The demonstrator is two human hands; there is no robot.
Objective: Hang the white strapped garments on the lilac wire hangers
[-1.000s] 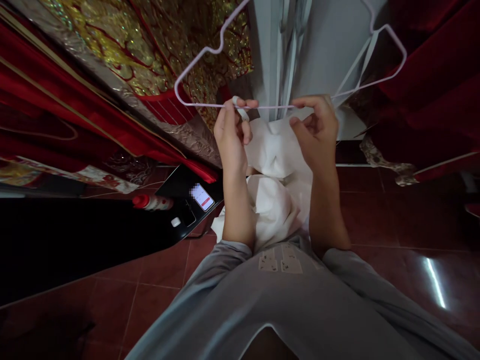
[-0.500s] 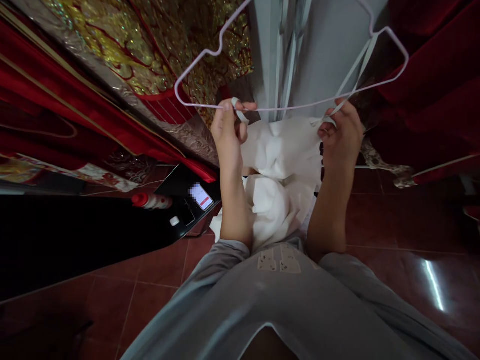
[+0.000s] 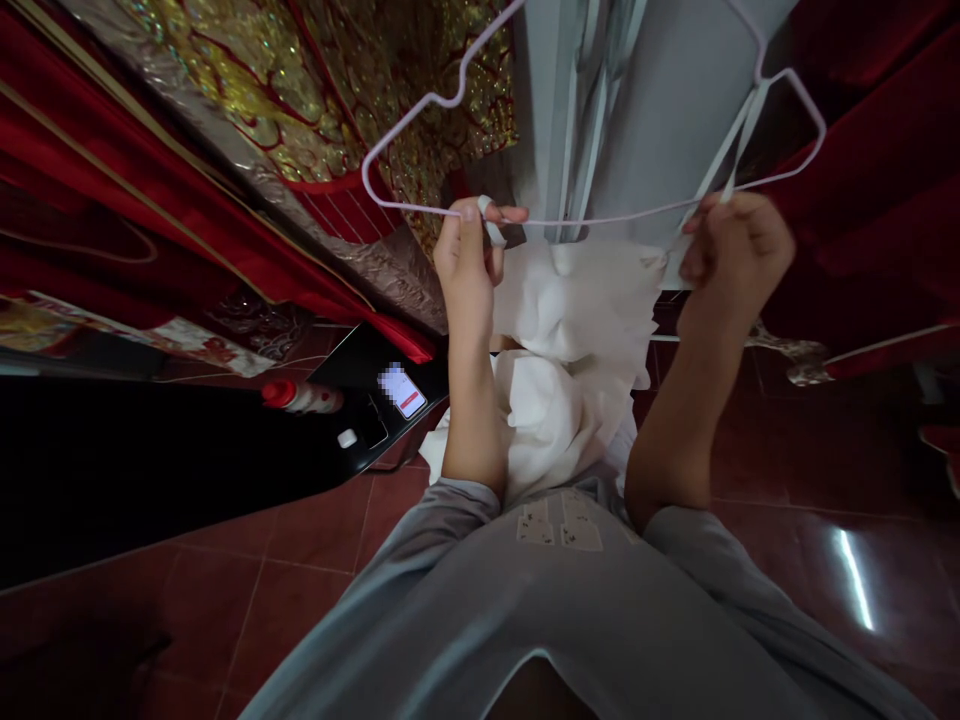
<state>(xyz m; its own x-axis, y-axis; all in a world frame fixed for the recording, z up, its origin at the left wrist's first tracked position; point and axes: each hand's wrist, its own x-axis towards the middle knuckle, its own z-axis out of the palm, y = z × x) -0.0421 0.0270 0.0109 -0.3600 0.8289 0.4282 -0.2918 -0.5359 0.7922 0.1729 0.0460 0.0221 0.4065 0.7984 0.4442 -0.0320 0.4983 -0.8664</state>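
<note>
A pale lilac clothes hanger (image 3: 592, 221) spans the upper middle, its top cut off by the frame edge. My left hand (image 3: 466, 250) pinches its bottom bar near the left end, with a white strap loop (image 3: 491, 222) around the fingers. My right hand (image 3: 739, 245) is closed on a long white strap (image 3: 739, 135), which hangs looped from the hanger's right notch; its fingertips are partly hidden and slightly blurred. Below the bar hangs a white garment (image 3: 551, 300) with bunched, soft folds, between my forearms.
Gold sequinned and red garments (image 3: 315, 90) hang at left, dark red cloth (image 3: 892, 150) at right. A black table (image 3: 225, 480) at left bears a red-capped bottle (image 3: 304, 397), a lit phone (image 3: 405, 393) and a small white case (image 3: 346, 439). Grey panels (image 3: 675, 100) stand ahead.
My right hand has moved right and turned, drawing the strap outward to the hanger's right end. The hanger and my left hand have shifted slightly right in view.
</note>
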